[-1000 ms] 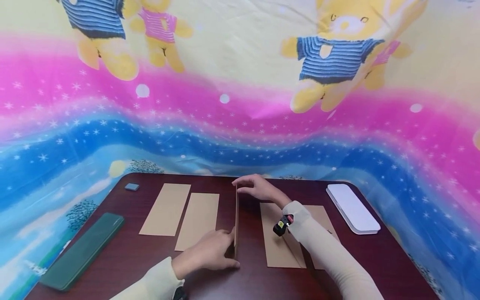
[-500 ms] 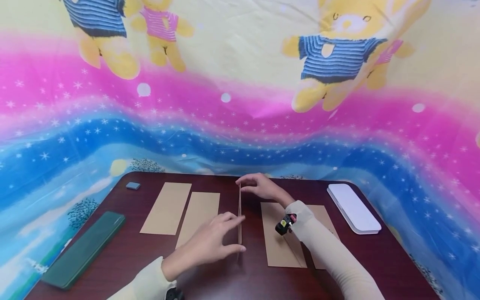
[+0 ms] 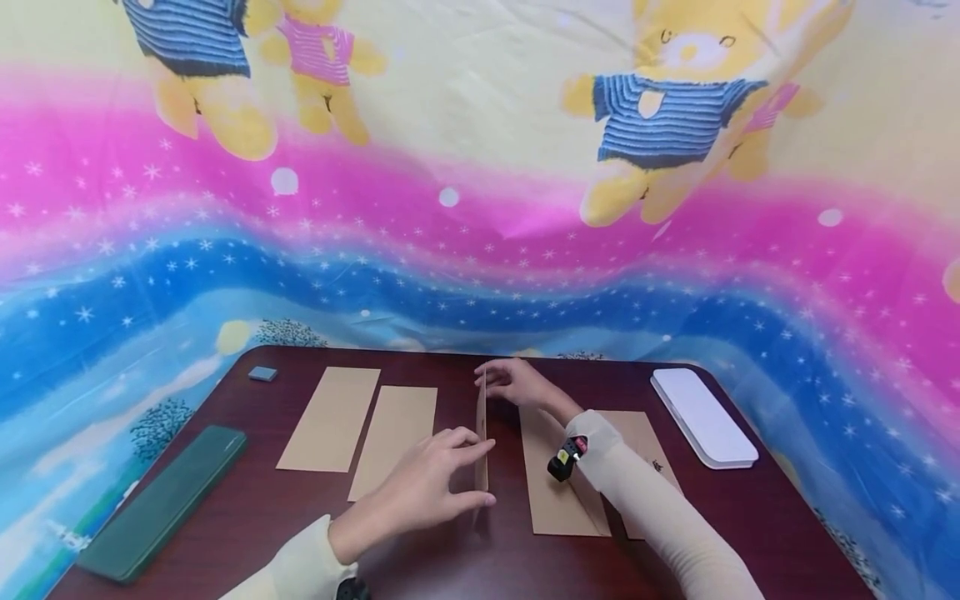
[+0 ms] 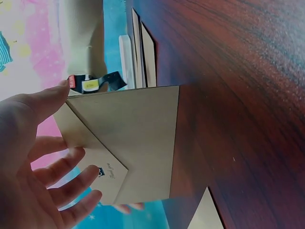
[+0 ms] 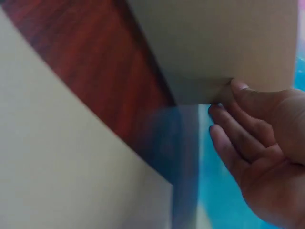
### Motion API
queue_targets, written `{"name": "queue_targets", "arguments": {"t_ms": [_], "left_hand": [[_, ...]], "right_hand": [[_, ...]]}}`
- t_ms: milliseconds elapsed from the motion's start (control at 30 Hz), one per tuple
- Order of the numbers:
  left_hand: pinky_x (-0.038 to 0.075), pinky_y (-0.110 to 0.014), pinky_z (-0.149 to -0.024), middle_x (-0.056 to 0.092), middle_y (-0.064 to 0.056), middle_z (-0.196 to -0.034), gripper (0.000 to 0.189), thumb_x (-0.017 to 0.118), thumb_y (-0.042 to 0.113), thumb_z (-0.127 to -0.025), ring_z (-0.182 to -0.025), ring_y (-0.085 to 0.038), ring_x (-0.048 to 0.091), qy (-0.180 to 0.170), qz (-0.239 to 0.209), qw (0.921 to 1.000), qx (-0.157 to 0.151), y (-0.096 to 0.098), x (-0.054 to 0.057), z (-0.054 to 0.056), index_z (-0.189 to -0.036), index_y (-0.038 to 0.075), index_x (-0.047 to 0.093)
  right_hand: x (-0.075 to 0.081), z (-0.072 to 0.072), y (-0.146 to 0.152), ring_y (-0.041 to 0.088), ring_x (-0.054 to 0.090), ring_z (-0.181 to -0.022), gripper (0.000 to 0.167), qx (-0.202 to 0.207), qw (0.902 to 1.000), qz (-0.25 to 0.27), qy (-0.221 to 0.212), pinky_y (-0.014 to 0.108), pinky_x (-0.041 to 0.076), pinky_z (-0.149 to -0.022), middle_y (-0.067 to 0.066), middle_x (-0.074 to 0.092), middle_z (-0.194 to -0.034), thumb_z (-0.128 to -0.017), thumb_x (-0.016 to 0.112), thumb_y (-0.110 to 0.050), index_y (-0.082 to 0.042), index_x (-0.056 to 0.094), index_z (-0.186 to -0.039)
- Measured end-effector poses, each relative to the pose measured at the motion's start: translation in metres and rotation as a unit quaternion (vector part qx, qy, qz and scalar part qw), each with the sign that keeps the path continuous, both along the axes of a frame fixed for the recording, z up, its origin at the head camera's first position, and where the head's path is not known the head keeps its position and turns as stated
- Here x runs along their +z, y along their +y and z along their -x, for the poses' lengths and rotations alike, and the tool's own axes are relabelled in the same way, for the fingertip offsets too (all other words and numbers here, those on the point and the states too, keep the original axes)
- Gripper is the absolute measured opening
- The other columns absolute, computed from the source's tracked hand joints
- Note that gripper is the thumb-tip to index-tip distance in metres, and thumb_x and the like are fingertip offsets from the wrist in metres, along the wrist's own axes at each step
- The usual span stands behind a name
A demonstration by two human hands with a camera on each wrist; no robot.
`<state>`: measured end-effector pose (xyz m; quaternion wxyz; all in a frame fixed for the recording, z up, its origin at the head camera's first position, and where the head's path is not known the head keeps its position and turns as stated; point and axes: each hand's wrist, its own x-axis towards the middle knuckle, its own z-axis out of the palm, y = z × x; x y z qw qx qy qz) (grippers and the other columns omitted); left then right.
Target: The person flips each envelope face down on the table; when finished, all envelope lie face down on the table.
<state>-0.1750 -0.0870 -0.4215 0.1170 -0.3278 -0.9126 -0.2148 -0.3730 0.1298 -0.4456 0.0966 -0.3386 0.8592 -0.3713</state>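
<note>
Seeing bear-print cloth (image 3: 450, 275) beyond the envelope (image 4: 145, 129), dark bench (image 3: 510, 562) beneath, we pinch its far edge with right fingers (image 5: 248, 98), left fingers (image 4: 74, 185) apart.

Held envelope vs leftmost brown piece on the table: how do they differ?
Pose: held envelope is upright; leftmost brown piece lies flat.
Contact: right hand pinches the held envelope; leftmost brown piece is untouched.
Face: held envelope shows a printed flap in the left wrist view; leftmost brown piece looks plain.
Shared: both brown, straight-edged.
</note>
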Motion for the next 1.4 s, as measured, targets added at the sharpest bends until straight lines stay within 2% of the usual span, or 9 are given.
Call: {"name": "queue_targets", "arguments": {"t_ms": [267,500,667,767,867,1000,1133,1267,1400], "left_hand": [[0.053,-0.04,-0.096,0.066,0.006,-0.125,0.067,0.079,0.051,-0.086,-0.114,-0.015,0.063,0.007,0.004,1.0,-0.002,-0.001,-0.001,-0.001,-0.144,0.021,0.063],[0.053,-0.041,-0.097,0.067,0.006,-0.125,0.07,0.083,0.048,-0.083,-0.114,-0.015,0.064,0.027,0.01,0.9996,-0.001,-0.004,-0.005,0.0,-0.144,0.02,0.062],[0.055,-0.036,-0.095,0.068,0.006,-0.125,0.07,0.084,0.046,-0.083,-0.112,-0.012,0.065,0.043,-0.02,0.9989,-0.001,-0.009,-0.007,-0.001,-0.143,0.017,0.063],[0.056,-0.034,-0.094,0.069,0.005,-0.126,0.07,0.084,0.044,-0.083,-0.112,-0.012,0.066,0.027,-0.053,0.9982,0.002,-0.015,-0.006,-0.002,-0.143,0.014,0.063],[0.056,-0.035,-0.096,0.071,0.005,-0.125,0.066,0.083,0.043,-0.084,-0.114,-0.014,0.066,0.005,-0.07,0.9975,0.013,-0.023,-0.005,-0.002,-0.139,0.011,0.066],[0.055,-0.034,-0.093,0.073,0.005,-0.117,0.059,0.081,0.043,-0.087,-0.109,-0.015,0.066,-0.027,-0.052,0.998,0.021,-0.032,-0.007,-0.001,-0.133,0.009,0.07],[0.054,-0.031,-0.086,0.074,0.004,-0.109,0.056,0.079,0.043,-0.088,-0.102,-0.014,0.065,-0.049,-0.018,0.9985,0.015,-0.036,-0.013,0.002,-0.13,0.007,0.072],[0.054,-0.031,-0.086,0.075,0.003,-0.109,0.055,0.078,0.044,-0.089,-0.102,-0.015,0.066,-0.051,0.002,0.9987,0.008,-0.036,-0.017,0.006,-0.13,0.007,0.072],[0.055,-0.032,-0.085,0.076,0.001,-0.11,0.055,0.079,0.043,-0.089,-0.102,-0.016,0.067,-0.054,0.012,0.9985,0.007,-0.036,-0.019,0.011,-0.129,0.007,0.072]], "right_hand": [[-0.019,-0.004,-0.007,0.018,0.067,-0.112,0.027,-0.027,0.9935,-0.109,0.018,0.039,0.053,-0.099,0.002,0.075,-0.118,-0.097,0.071,-0.011,-0.012,0.073,-0.124],[-0.018,-0.002,-0.011,0.014,0.063,-0.099,0.015,-0.052,0.99,-0.128,0.025,0.036,0.05,-0.092,0.001,0.075,-0.108,-0.099,0.067,-0.009,-0.016,0.077,-0.108],[-0.011,0.0,-0.003,0.013,0.064,-0.09,0.013,-0.056,0.9935,-0.099,0.002,0.032,0.052,-0.083,0.003,0.072,-0.1,-0.101,0.064,-0.01,-0.015,0.074,-0.108],[-0.004,0.003,0.008,0.015,0.069,-0.091,0.019,-0.054,0.9964,-0.056,-0.032,0.032,0.058,-0.082,0.009,0.073,-0.104,-0.101,0.064,-0.01,-0.009,0.072,-0.118],[0.006,0.009,0.02,0.021,0.073,-0.094,0.024,-0.066,0.9957,0.001,-0.065,0.039,0.061,-0.086,0.015,0.075,-0.107,-0.1,0.065,-0.008,-0.003,0.071,-0.123],[0.017,0.014,0.033,0.027,0.075,-0.093,0.02,-0.102,0.99,0.044,-0.087,0.046,0.061,-0.088,0.015,0.076,-0.105,-0.097,0.07,-0.008,-0.003,0.076,-0.115],[0.023,0.014,0.037,0.024,0.076,-0.09,0.017,-0.11,0.9894,0.039,-0.086,0.045,0.061,-0.087,0.017,0.076,-0.113,-0.095,0.072,-0.008,-0.003,0.078,-0.11],[0.022,0.013,0.035,0.018,0.075,-0.087,0.017,-0.106,0.9906,0.035,-0.078,0.044,0.062,-0.086,0.019,0.073,-0.121,-0.094,0.073,-0.007,-0.001,0.079,-0.109],[0.014,0.014,0.032,0.024,0.076,-0.089,0.016,-0.107,0.9921,0.026,-0.06,0.045,0.061,-0.086,0.017,0.075,-0.114,-0.094,0.073,-0.006,0.0,0.079,-0.108]]}}
